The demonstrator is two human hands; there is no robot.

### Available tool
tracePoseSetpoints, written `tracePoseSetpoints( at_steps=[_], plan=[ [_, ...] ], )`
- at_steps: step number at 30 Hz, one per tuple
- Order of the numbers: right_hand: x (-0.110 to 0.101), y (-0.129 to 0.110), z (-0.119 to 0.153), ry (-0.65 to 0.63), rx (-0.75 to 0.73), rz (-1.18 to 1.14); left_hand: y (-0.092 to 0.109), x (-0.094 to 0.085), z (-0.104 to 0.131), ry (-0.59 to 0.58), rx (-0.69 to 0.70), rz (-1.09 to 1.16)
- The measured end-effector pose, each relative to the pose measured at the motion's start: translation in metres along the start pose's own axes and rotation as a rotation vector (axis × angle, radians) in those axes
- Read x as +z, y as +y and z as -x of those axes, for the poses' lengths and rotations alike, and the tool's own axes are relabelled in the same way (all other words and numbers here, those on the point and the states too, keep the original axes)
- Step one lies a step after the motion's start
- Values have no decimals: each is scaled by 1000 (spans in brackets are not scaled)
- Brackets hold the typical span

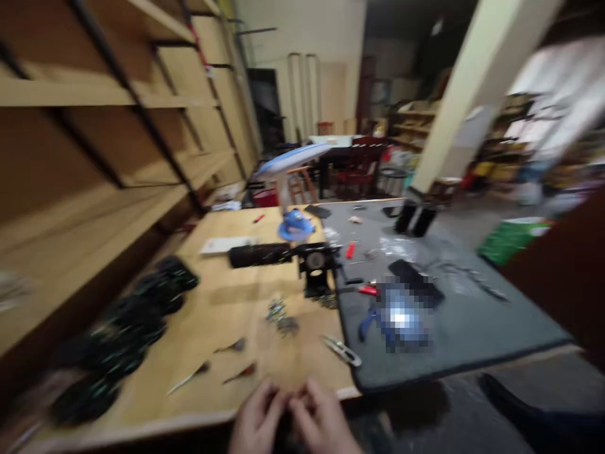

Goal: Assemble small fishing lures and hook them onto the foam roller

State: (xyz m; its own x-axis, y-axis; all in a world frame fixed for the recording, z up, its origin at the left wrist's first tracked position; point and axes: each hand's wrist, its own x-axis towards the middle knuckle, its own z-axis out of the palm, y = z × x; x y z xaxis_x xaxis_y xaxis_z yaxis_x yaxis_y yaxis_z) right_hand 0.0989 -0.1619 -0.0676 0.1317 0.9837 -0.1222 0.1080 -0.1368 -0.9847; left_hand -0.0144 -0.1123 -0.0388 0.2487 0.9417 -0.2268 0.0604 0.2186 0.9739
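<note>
"Two bare hands, the left hand (258,416) and the right hand (321,417), are close together at the front edge of the wooden table top (236,284). Are they holding anything?"

"I cannot tell. The fingers are bent and the fingertips nearly meet, but the picture is too blurred to show whether anything is pinched between them."

"What is nearest the left one?"

"A small tool with a reddish-brown end (240,372), lying on the wood just beyond it. Two more slim tools (230,345) (189,378) lie beside that one, farther left."

"And the right one?"

"The metal snips (341,350) are nearest, lying ahead of it and to its right, across the edge of the dark mat (454,340)."

"What is on the wood past the tools?"

"A small heap of shiny bits (282,315), and behind it a black clamp-like device (316,268) with a thick dark bar (259,255) reaching out to the left. The blue lamp (295,226) is behind that, with a flat white thing (227,245) to its left. Dark glittery bundles (137,318) line the left side."

"And on the mat?"

"A dark flat object (416,282) and a pixelated blue item (404,318) with a bright spot."
</note>
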Motion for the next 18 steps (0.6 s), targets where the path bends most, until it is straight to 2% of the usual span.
tracePoseSetpoints(
  at_steps=[2, 5, 11, 15, 18],
  plan=[
    [-3, 1, -2, -31, -42, -25, 4, -7, 5, -16, 63, -36],
    [-13, -1, -5, -109, -79, -13, 12, -9, 2, -20, 60, 26],
    [-18, -9, 0, -169, -180, 144, 9, -9, 1, -94, -55, 170],
    [-16, -16, -1, -227, -308, 261, 7, -11, 2, -115, -103, 199],
    [-16, -17, -3, -200, -424, 356, 13, -12, 4, -138, -154, 243]
  ],
)
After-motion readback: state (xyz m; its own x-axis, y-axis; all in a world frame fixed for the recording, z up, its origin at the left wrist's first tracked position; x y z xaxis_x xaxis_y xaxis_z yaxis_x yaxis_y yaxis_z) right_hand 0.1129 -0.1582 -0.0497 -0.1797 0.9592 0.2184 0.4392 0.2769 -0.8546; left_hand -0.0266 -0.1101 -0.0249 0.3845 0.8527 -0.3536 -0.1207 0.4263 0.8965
